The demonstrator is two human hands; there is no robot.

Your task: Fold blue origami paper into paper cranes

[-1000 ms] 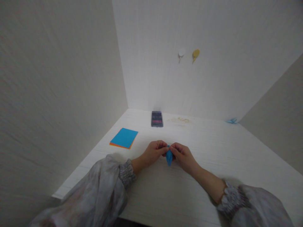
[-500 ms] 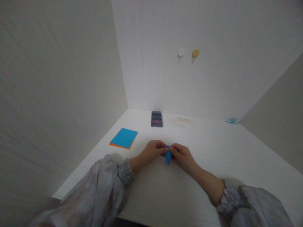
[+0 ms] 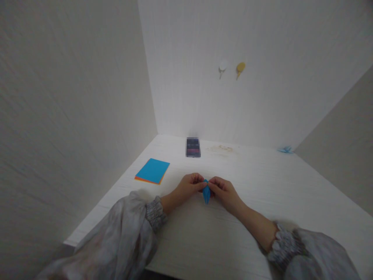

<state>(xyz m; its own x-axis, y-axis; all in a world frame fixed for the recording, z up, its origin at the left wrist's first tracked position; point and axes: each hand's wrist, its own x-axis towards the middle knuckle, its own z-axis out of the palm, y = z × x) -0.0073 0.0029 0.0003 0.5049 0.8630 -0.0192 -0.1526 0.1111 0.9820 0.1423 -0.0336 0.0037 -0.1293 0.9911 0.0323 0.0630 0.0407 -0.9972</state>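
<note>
A small folded blue paper piece (image 3: 206, 193) is pinched between both my hands over the middle of the white table (image 3: 262, 202). My left hand (image 3: 189, 186) grips its upper left edge with curled fingers. My right hand (image 3: 224, 191) grips its upper right edge, fingers closed. The paper's narrow tip points down toward me, between the two hands. Both my sleeves are loose and grey with gathered cuffs.
A stack of blue paper sheets with orange beneath (image 3: 152, 171) lies at the left. A dark phone (image 3: 193, 147) stands near the back wall. A small blue folded figure (image 3: 285, 149) sits at the far right corner. Two wall hooks (image 3: 231, 68) hang above.
The folded blue paper has shifted slightly left and up between my fingers. My hands have stayed nearly in place.
</note>
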